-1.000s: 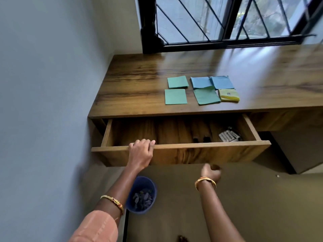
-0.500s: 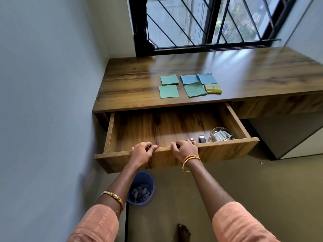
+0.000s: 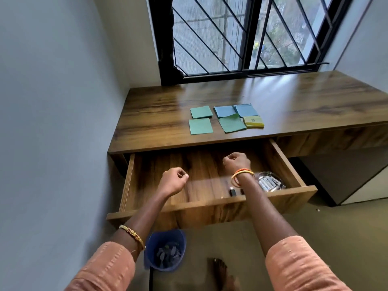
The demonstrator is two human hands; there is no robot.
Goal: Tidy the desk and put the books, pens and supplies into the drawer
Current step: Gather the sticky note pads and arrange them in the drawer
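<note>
Both hands have let go of the drawer (image 3: 210,203) front: left hand (image 3: 173,181) and right hand (image 3: 237,161) hover over it, fingers loosely curled, holding nothing. The drawer stands open, so 6 sticky-note pads (image 3: 225,118) on the surface (image 3: 168,106) come next.

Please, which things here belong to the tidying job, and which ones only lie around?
Job: paper squares and yellow pad on the desk; open drawer; left hand; right hand.
Lying about: blue bin on the floor; window.
</note>
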